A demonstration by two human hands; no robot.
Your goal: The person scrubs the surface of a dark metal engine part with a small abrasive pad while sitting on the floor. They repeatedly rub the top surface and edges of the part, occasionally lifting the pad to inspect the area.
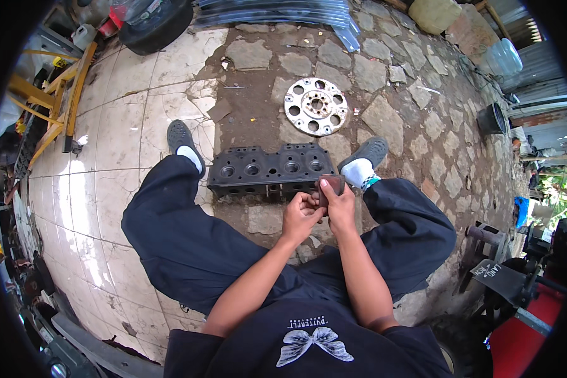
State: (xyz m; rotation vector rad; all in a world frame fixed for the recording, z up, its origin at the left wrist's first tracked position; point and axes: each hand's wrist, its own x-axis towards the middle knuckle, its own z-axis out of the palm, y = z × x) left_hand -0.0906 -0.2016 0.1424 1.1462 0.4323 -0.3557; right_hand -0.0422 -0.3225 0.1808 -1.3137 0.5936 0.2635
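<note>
My right hand [340, 211] is closed on a small brown rectangular piece [335, 183] that looks like folded sandpaper, its thumb pressed on the face. Close beside it, my left hand [300, 217] has its fingers curled and pinched near the piece's lower left edge; what they grip is hidden. Just beyond both hands, a dark metal engine cylinder head [272, 169] lies on the ground between my feet. Several round recesses and small holes show on its upper face. The brown piece overlaps the cylinder head's near right corner in view.
A pale round flywheel plate [315, 106] with holes lies beyond the cylinder head. Ribbed metal sheets [277, 14] and a tire [157, 28] are at the far side. A yellow frame [69, 94] stands left, a black bucket [491, 118] right. Tiles meet rough stone paving underfoot.
</note>
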